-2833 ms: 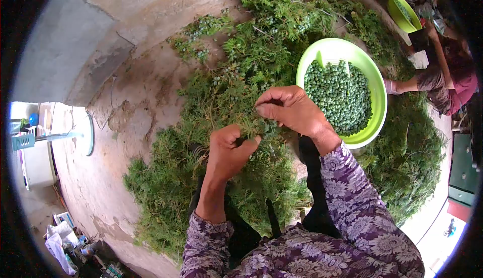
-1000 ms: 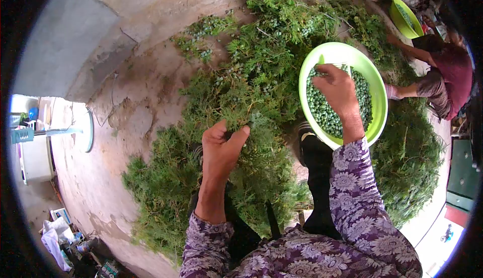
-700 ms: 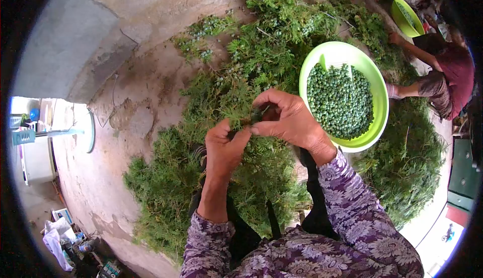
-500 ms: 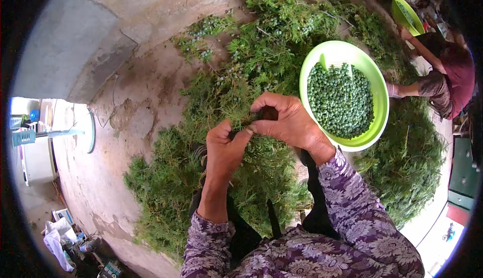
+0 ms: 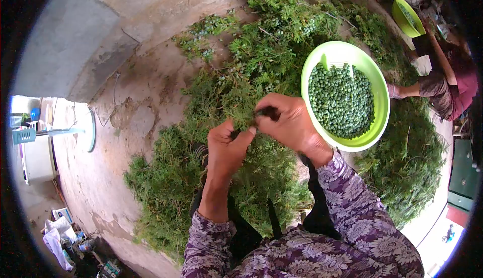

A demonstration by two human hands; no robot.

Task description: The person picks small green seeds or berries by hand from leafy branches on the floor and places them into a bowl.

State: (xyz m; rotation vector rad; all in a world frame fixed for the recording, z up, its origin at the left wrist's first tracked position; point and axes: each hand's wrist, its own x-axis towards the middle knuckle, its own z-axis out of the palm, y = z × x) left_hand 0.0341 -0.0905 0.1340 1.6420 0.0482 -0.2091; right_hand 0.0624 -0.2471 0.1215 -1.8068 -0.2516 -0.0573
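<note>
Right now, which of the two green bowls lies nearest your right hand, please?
The berry-filled bowl beside the right hand; the other bowl sits far beyond.

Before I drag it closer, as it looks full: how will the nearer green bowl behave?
The bowl is probably heavy, being filled with berries. It sits on springy branches, so a push may tip it. Round berries would likely roll out.

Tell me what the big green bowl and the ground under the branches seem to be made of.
The green bowl looks like plastic: bright lime colour, smooth, slightly glossy, thin even rim. The ground looks like concrete or cement: grey-brown, matt, rough, with cracks and stains.
</note>
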